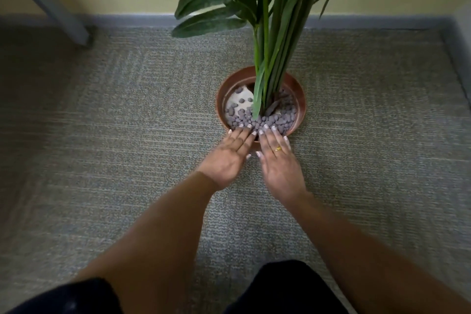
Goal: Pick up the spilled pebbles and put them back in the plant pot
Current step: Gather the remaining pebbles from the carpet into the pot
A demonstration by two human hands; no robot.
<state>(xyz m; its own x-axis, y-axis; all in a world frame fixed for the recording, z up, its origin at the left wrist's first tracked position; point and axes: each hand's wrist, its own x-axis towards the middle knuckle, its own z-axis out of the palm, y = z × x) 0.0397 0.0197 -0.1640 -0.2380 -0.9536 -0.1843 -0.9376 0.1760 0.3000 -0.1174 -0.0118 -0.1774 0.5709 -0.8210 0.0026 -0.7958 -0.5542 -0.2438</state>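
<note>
Where your hands lie: your left hand [226,158] and right hand [277,160] are palm down, side by side, at the near rim of the pot [302,104].
Left hand: flat, fingers straight and together, gripping nothing; its fingertips [239,131] reach over the rim onto the pebbles [265,121].
Right hand: also flat and loose, holding nothing, with its fingertips touching the pebbles just beside your left.
Ring: a gold ring [278,148] sits on one finger of your right hand.
Pebbles: small grey stones heaped inside the pot, thickest along its near side under your fingers.
White patch: a pale area [240,99] shows through on the pot's far left side, with a few pebbles scattered on it.
Plant: green stems [275,46] rise from the pot's middle, and the leaves spread up and to the left.
Pot: round and copper-brown, it stands on the carpet [127,122], nearer the far edge than the near one.
Carpet edges: blue-grey skirting [127,19] runs along the far edge, and a grey leg [51,0] comes down at the far left corner.
Near edge: your dark clothing [280,288] fills the bottom of the view.
</note>
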